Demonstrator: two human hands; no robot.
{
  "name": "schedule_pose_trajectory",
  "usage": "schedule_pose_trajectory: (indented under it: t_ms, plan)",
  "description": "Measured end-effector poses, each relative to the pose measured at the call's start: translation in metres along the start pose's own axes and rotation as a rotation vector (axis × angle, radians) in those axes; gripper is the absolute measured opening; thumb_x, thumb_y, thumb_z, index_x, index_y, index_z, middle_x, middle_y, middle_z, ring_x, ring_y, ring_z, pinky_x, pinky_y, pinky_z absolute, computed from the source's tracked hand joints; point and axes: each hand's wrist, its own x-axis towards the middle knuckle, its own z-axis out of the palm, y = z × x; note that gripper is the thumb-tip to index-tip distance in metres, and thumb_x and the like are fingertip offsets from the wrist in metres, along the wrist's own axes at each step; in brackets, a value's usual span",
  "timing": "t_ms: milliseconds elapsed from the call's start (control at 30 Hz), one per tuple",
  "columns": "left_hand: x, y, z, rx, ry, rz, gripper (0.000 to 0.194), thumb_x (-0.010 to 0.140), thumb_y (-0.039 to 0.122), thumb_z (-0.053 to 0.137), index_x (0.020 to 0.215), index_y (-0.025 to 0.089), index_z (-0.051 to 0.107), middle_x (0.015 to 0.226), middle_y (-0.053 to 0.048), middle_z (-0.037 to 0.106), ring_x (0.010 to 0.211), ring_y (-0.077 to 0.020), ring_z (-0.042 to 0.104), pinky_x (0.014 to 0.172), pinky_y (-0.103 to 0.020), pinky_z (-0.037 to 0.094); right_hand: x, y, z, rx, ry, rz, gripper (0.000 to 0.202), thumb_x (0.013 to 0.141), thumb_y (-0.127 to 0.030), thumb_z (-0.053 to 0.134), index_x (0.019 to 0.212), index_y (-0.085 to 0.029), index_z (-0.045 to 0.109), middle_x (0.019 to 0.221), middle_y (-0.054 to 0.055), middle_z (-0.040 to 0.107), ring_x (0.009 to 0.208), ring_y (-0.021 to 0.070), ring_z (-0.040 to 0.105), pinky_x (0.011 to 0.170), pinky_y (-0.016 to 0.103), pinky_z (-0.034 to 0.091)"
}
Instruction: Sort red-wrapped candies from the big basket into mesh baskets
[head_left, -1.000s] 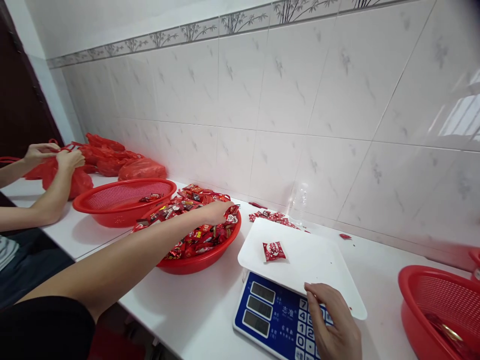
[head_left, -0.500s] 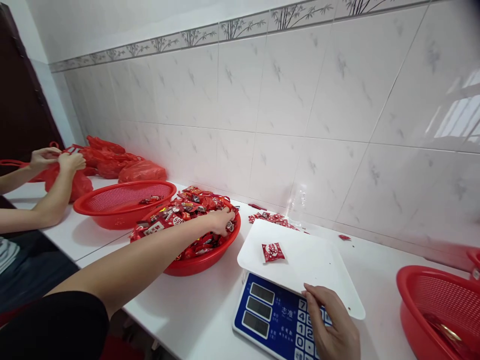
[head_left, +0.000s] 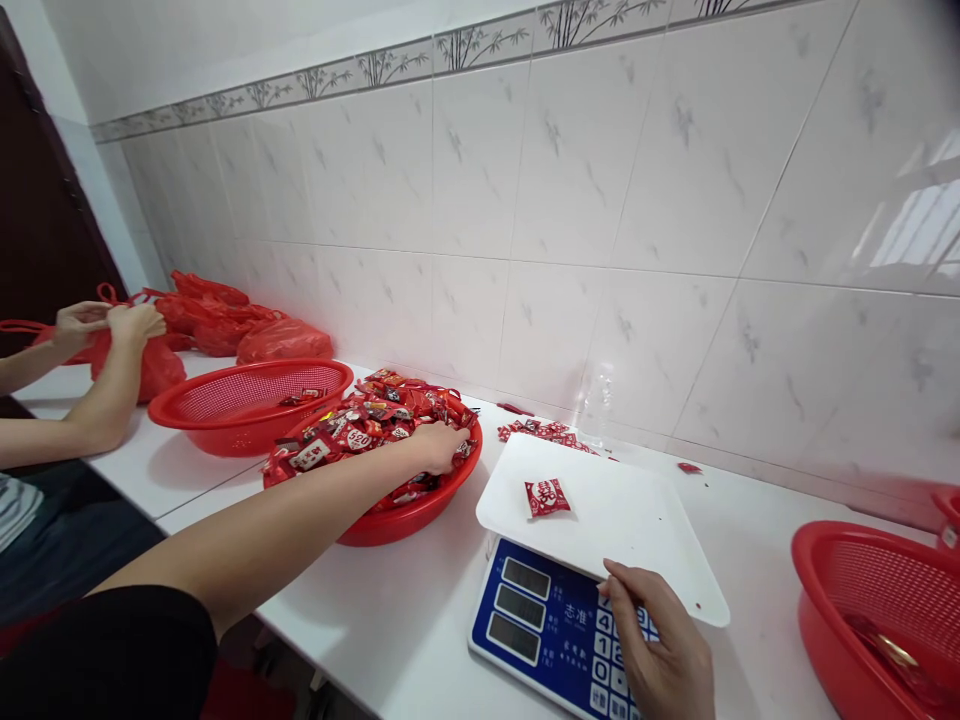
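My left hand (head_left: 441, 446) reaches into a red basin (head_left: 405, 527) heaped with red-wrapped candies (head_left: 356, 436). Its fingers bend down over a wrapped candy at the right side of the heap, with the fingertips partly hidden. At the front edge of the scale's white tray (head_left: 615, 500), my right hand (head_left: 664, 635) has its thumb and index finger pinched together. Whether they grip the tray's edge is not clear. One red candy packet (head_left: 547, 497) lies on the tray. Below it is the blue scale panel (head_left: 559, 620), its keypad partly covered by my right hand.
A red perforated basket (head_left: 247, 435) with a few packets stands left of the basin. Another red basket (head_left: 862, 540) is at the right. Small red packets (head_left: 551, 432) lie along the wall. Far left, another person's hands (head_left: 112, 320) handle a red plastic bag (head_left: 146, 370).
My left hand has turned slightly and its fingers have sunk lower among the candies. The packet on the tray has stayed put, and my right hand is nearly still.
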Motion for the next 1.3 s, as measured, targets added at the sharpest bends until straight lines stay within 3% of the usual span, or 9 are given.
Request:
schedule_pose_trajectory:
  t_ms: [233, 533, 700, 833, 967, 1033, 1133, 1233, 1300]
  plan:
    - [-0.009, 0.006, -0.002, -0.091, 0.085, -0.035, 0.051, 0.069, 0.010, 0.059, 0.117, 0.025, 0.051, 0.108, -0.012, 0.068, 0.098, -0.0310, 0.064, 0.076, -0.037, 0.049, 0.003, 0.000, -0.001, -0.103, 0.011, 0.028, 0.012, 0.090, -0.026, 0.055, 0.099, -0.022, 0.063, 0.084, 0.004, 0.068, 0.076, 0.0161, 0.065, 0.064, 0.026, 0.054]
    - [-0.011, -0.017, -0.030, -0.208, 0.252, -0.069, 0.045, 0.078, 0.030, 0.058, 0.121, 0.026, 0.048, 0.110, -0.006, 0.066, 0.097, -0.0252, 0.063, 0.076, -0.030, 0.047, 0.002, 0.000, -0.001, -0.059, 0.017, 0.013, 0.013, 0.089, -0.023, 0.055, 0.100, -0.021, 0.063, 0.083, 0.004, 0.068, 0.076, 0.0165, 0.064, 0.065, 0.027, 0.054]
    - [-0.007, 0.015, -0.034, -0.461, 0.310, 0.107, 0.038, 0.073, 0.030, 0.063, 0.110, 0.024, 0.053, 0.095, 0.001, 0.069, 0.083, -0.0181, 0.063, 0.068, -0.023, 0.046, 0.001, 0.001, -0.002, -0.038, 0.014, 0.021, 0.014, 0.089, -0.023, 0.055, 0.100, -0.022, 0.063, 0.085, 0.004, 0.068, 0.076, 0.0166, 0.064, 0.065, 0.027, 0.054]
    - [0.002, 0.054, -0.025, -0.440, 0.139, 0.207, 0.043, 0.070, 0.021, 0.064, 0.112, 0.025, 0.057, 0.099, -0.001, 0.069, 0.088, -0.0203, 0.063, 0.070, -0.025, 0.047, 0.001, 0.003, -0.001, -0.028, 0.007, 0.054, 0.013, 0.089, -0.024, 0.055, 0.099, -0.021, 0.064, 0.084, 0.005, 0.068, 0.076, 0.0174, 0.065, 0.065, 0.028, 0.054]
    - [0.015, 0.081, -0.013, -0.417, 0.014, 0.300, 0.043, 0.065, 0.029, 0.071, 0.107, 0.024, 0.063, 0.100, -0.002, 0.069, 0.090, -0.0226, 0.064, 0.074, -0.027, 0.048, 0.002, 0.003, 0.000, -0.025, 0.011, 0.043, 0.013, 0.090, -0.022, 0.054, 0.099, -0.021, 0.063, 0.082, 0.004, 0.067, 0.074, 0.0158, 0.064, 0.064, 0.027, 0.054]
    - [0.020, 0.091, -0.006, -0.475, -0.043, 0.356, 0.052, 0.065, 0.033, 0.073, 0.114, 0.024, 0.061, 0.105, -0.003, 0.068, 0.091, -0.0213, 0.064, 0.074, -0.026, 0.049, 0.003, 0.002, 0.000, -0.032, 0.012, 0.037, 0.013, 0.090, -0.022, 0.054, 0.099, -0.021, 0.063, 0.082, 0.003, 0.067, 0.073, 0.0153, 0.064, 0.064, 0.026, 0.054]
    - [0.022, 0.101, -0.001, -0.645, -0.102, 0.439, 0.064, 0.069, 0.036, 0.071, 0.128, 0.023, 0.052, 0.117, -0.006, 0.064, 0.095, -0.0199, 0.064, 0.074, -0.025, 0.050, 0.005, 0.001, 0.000, -0.046, 0.006, 0.037, 0.013, 0.090, -0.022, 0.053, 0.099, -0.021, 0.063, 0.083, 0.004, 0.067, 0.075, 0.0152, 0.064, 0.064, 0.026, 0.054]
    - [0.022, 0.097, -0.008, -0.655, 0.005, 0.418, 0.052, 0.078, 0.037, 0.063, 0.127, 0.024, 0.052, 0.119, -0.005, 0.064, 0.095, -0.0167, 0.064, 0.074, -0.022, 0.050, 0.005, 0.000, -0.001, -0.049, 0.002, 0.042, 0.013, 0.090, -0.022, 0.053, 0.099, -0.021, 0.062, 0.084, 0.004, 0.067, 0.075, 0.0149, 0.064, 0.064, 0.025, 0.053]
    - [0.023, 0.082, -0.018, -0.573, 0.096, 0.322, 0.040, 0.083, 0.034, 0.056, 0.122, 0.023, 0.055, 0.117, -0.004, 0.065, 0.095, -0.0151, 0.063, 0.076, -0.021, 0.049, 0.005, -0.001, -0.002, -0.037, 0.001, 0.039, 0.013, 0.090, -0.021, 0.054, 0.100, -0.021, 0.062, 0.084, 0.004, 0.067, 0.075, 0.0152, 0.064, 0.064, 0.025, 0.053]
